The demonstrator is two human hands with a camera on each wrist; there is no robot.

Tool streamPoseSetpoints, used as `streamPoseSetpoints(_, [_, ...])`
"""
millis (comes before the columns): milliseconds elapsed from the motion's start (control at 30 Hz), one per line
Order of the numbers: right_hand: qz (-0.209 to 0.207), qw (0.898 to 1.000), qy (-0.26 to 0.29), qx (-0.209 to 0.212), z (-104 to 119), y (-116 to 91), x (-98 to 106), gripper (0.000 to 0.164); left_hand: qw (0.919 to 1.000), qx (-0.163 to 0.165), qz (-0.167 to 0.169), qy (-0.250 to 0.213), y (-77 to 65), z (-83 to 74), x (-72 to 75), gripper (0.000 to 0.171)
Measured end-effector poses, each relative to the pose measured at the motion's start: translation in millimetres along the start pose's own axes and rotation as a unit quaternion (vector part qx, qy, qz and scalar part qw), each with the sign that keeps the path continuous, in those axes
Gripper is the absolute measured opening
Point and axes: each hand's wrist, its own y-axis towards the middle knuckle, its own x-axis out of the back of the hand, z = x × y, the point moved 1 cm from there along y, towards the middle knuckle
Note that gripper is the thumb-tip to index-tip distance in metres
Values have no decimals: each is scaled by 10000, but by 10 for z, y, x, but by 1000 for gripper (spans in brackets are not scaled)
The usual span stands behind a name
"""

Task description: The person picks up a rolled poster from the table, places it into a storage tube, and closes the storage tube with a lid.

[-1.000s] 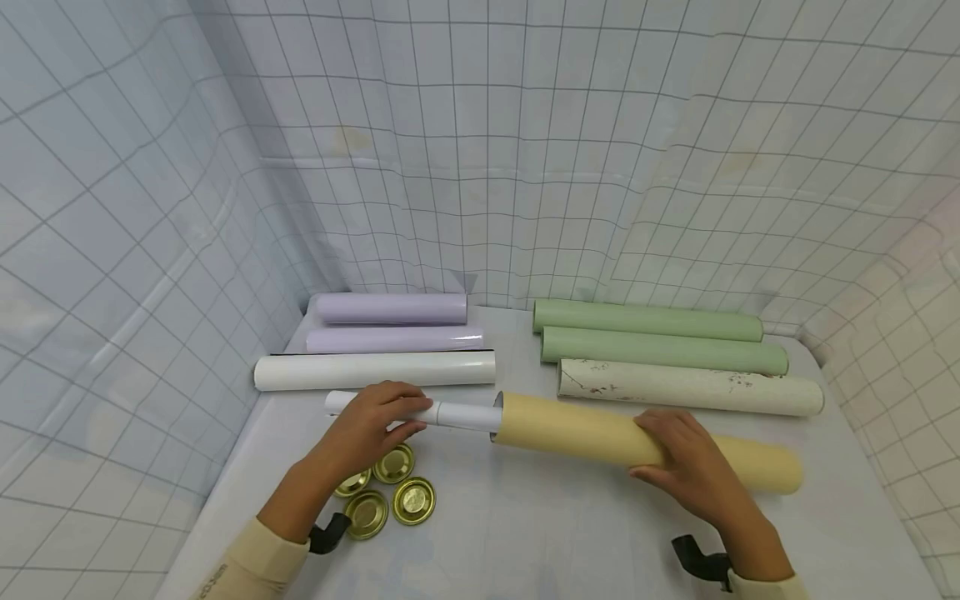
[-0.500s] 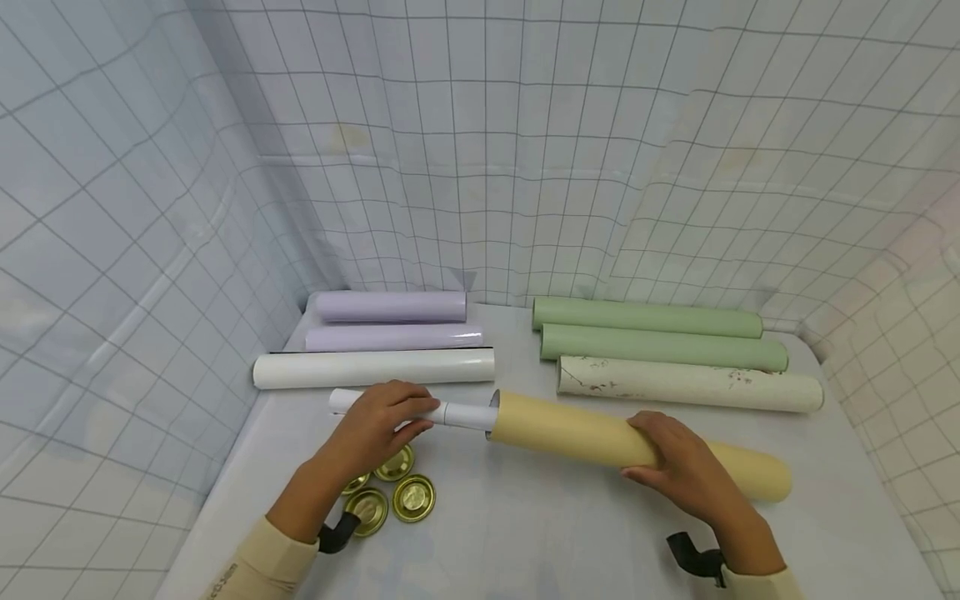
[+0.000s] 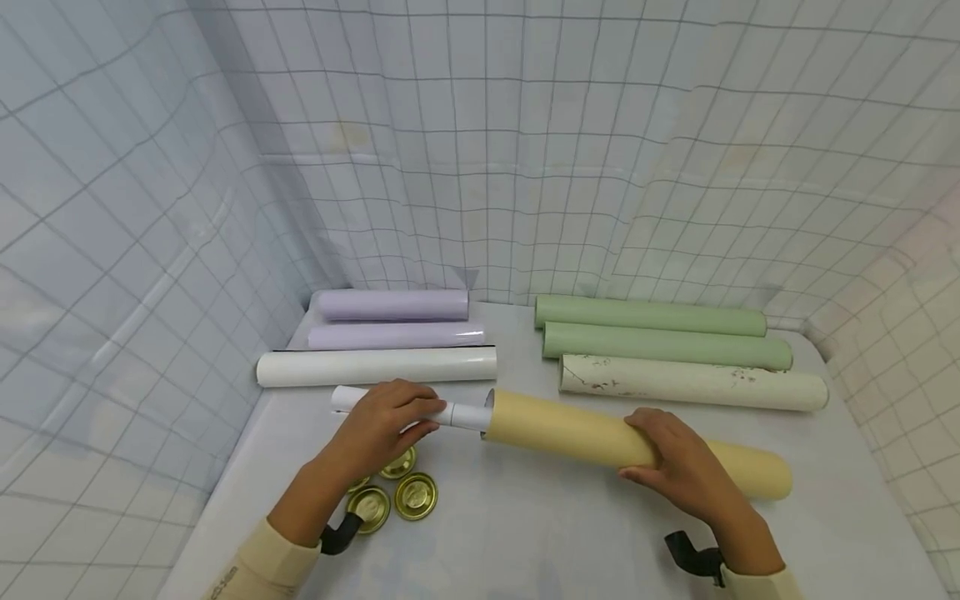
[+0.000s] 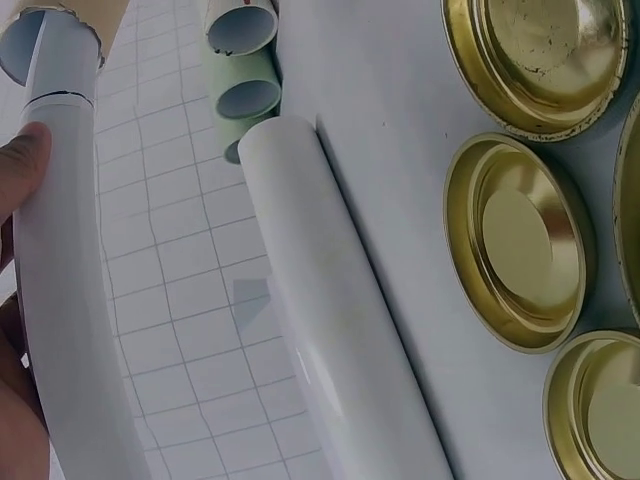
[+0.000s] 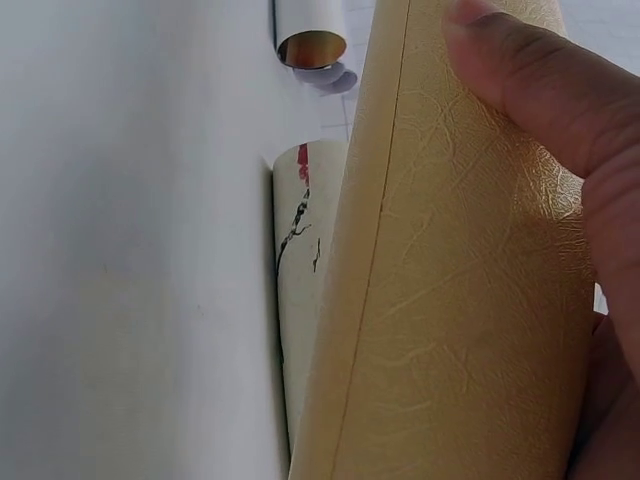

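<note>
A slim roll of white paper (image 3: 467, 416) has its right end inside the open mouth of a yellow cardboard tube (image 3: 570, 427). My left hand (image 3: 386, 421) pinches the paper roll between thumb and fingers, a short way left of the mouth. In the left wrist view the white roll (image 4: 68, 230) runs up into the tube's rim (image 4: 105, 30), with a dark line around it. Around the middle of the tube curls my right hand (image 3: 678, 458). The right wrist view shows the thumb (image 5: 540, 80) lying across the tube's creased, gold-toned surface (image 5: 460, 300).
Several gold metal lids (image 3: 416, 496) lie beneath the left wrist. Behind the left hand are a white tube (image 3: 375, 367) and two lilac tubes (image 3: 393, 305). Two green tubes (image 3: 667, 347) and a flower-patterned cream tube (image 3: 690, 382) lie back right, before a gridded curtain (image 3: 495, 167).
The yellow tube and right hand have shifted slightly left. My left hand has moved a little right with the paper roll, and less of the roll shows between hand and tube mouth.
</note>
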Motion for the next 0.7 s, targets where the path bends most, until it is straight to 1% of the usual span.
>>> streamPoseSetpoints(133, [-12,10000,1,52,18,10,10,73,10000,7,35,31,32,-50,-17,40])
streamPoseSetpoints(233, [-17,9999,-10,109,31,23,15,73,9999,84,77,37,48,-75,-49,40])
streamPoseSetpoints(433, [-30,9998,-97,157,47,27,13,73,9991,198,364,37,69,-87,-89,38])
streamPoseSetpoints(533, [-35,9998,-134,158,44,14,9,74,9990,221,393,78,60,-79,-51,39])
streamPoseSetpoints(700, [-80,9996,-191,206,25,2,12,74,9991,309,246,158,-8,-27,71,40])
